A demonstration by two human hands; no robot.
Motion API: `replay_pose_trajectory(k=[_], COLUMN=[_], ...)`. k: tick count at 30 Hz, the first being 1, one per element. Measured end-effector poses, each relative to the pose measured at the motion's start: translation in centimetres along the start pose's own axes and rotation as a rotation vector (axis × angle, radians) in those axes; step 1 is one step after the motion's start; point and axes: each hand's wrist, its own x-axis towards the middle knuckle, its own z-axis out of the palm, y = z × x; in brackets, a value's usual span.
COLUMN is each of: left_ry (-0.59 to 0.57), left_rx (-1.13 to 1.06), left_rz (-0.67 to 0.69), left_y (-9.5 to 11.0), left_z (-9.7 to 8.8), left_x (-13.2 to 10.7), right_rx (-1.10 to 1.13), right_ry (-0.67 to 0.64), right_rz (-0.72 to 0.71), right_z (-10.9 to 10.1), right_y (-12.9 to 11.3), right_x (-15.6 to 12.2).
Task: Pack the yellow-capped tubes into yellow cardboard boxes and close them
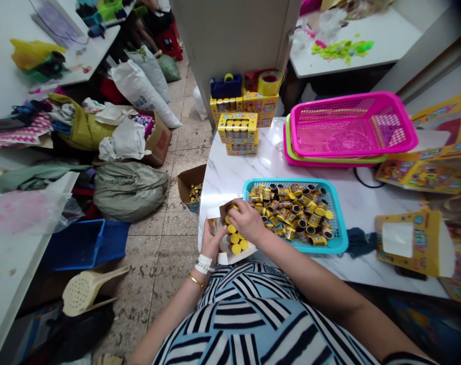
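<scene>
My left hand [211, 240] grips the side of an open cardboard box [225, 257] at the table's near left edge. Small canisters with yellow caps [236, 248] stand packed in rows inside it. My right hand [249, 221] reaches into the box's far end, fingers curled over a yellow-capped canister there; the fingertips are partly hidden. Just right of the box, a blue plastic basket [341, 238] holds many loose canisters [291, 213] with yellow printed labels, some showing black ends.
Packed yellow boxes [238, 129] stand at the table's far left, below a tape dispenser [226, 86]. Stacked pink baskets [352, 147] sit behind the blue one. A flat yellow carton [413, 241] lies right. On the floor, a cardboard box [188, 190] holds more canisters.
</scene>
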Motion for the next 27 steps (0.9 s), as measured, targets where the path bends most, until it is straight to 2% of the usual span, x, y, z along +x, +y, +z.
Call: replay_pose_trajectory(k=[5,8,11,13,16,18,22,27], left_ry=[-0.025,-0.040,-0.053,-0.057,-0.039,-0.025,-0.033,-0.008], left_rx=[-0.004,-0.008,-0.016,-0.023,-0.028,-0.013,0.091,0.064], left_rz=[0.020,0.022,0.041,0.053,0.047,0.029,-0.006,-0.097], left_y=[-0.5,-0.5,-0.2,-0.1,0.3,0.8,2.0,2.2], left_z=[-0.5,-0.6,-0.5,-0.4,-0.4,-0.4,-0.3,-0.4], left_x=[0.1,-0.1,-0.2,-0.2,-0.2,-0.2,-0.4,-0.2], right_rx=[0.201,0.274,0.243,0.220,0.192,0.124,-0.037,-0.021], right_ry=[-0.031,-0.096,-0.143,-0.094,0.035,0.067,-0.004,-0.049], right_rz=[0.056,0.014,-0.058,-0.072,0.015,0.055,0.014,0.027], right_z=[0.9,1.3,1.2,1.0,0.5,0.3,0.1,-0.1], right_y=[0.8,1.7,2.3,2.1,1.4,0.8,0.0,-1.1], right_x=[-0.3,-0.4,-0.5,-0.7,-0.8,-0.7,-0.2,-0.6])
